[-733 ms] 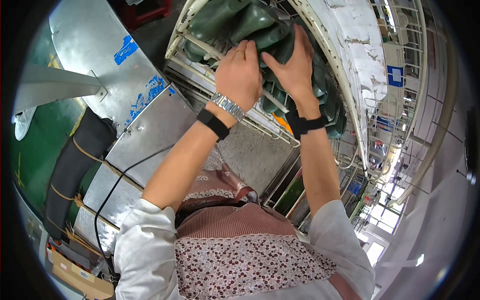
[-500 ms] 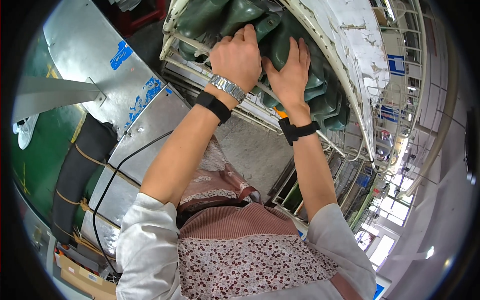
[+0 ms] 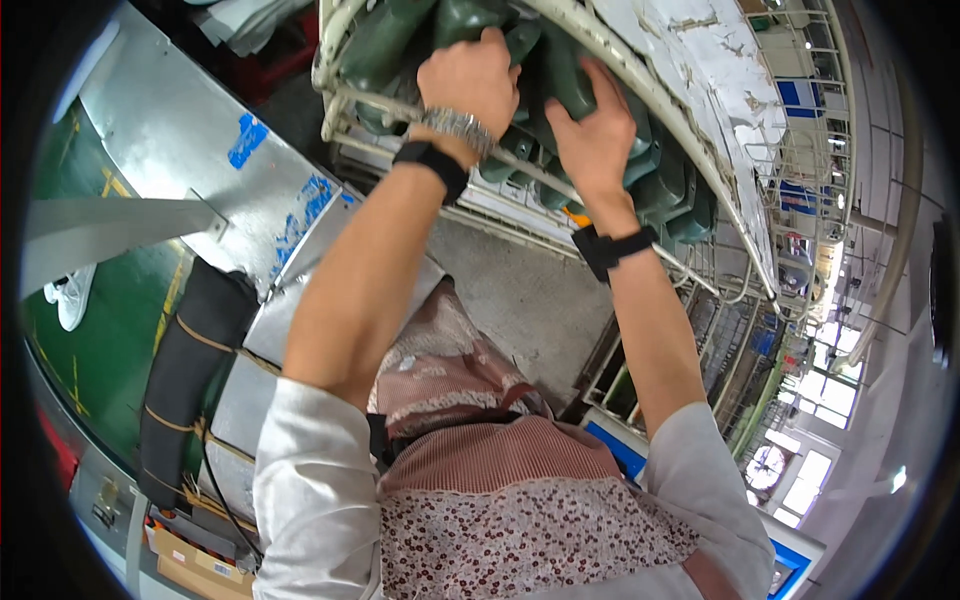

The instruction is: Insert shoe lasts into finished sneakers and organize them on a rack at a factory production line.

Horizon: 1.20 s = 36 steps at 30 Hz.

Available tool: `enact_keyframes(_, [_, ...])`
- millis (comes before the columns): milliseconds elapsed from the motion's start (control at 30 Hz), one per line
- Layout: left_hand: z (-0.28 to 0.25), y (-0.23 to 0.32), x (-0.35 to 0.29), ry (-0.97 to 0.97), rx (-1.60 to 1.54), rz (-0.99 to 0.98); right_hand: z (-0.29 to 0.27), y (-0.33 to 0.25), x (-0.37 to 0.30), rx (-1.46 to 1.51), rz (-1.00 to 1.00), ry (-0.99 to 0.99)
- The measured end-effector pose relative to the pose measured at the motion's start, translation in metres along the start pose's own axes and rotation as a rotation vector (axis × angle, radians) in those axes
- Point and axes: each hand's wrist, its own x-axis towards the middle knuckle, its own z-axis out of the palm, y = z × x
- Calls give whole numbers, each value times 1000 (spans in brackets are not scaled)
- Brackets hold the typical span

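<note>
Dark green, foot-shaped shoe lasts are packed in a cream wire cart at the top of the head view. My left hand, above a metal watch and a black wrist band, is closed with curled fingers on a shoe last; its fingertips are partly hidden. To its right, my right hand has its thumb and fingers apart, laid against another shoe last by the cart's rim. More lasts overlap below and right of that hand. A small orange thing shows under them.
A metal table with blue patches lies to the left, and a black roll tied with cord hangs by its edge. A cardboard box sits at the lower left. More wire racks stand to the right. Grey floor shows below the cart.
My left hand has curled more tightly and sits slightly higher on the lasts. My right hand has shifted a little right. The whole view has tilted slightly.
</note>
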Motion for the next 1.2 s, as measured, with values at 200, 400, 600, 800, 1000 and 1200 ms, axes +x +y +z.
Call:
enact_keyframes(200, [-52, -5, -57, 139, -140, 102, -33, -2, -10, 293, 277, 3])
enact_keyframes(400, [-73, -9, -84, 236, -276, 89, -42, -17, -17, 544, 453, 114])
enact_keyframes(600, [-63, -16, -96, 246, -280, 106, -46, -19, -19, 922, 568, 312])
enact_keyframes(800, [-64, -13, -94, 211, -268, 53, -50, -2, -24, 1139, 699, 392])
enact_keyframes(1000, [-61, -3, -87, 211, -252, 14, -66, 5, -27, 1451, 803, 378])
enact_keyframes(1200, [-55, -3, -84, 268, -247, 67, -70, 7, -29, 1519, 947, 356])
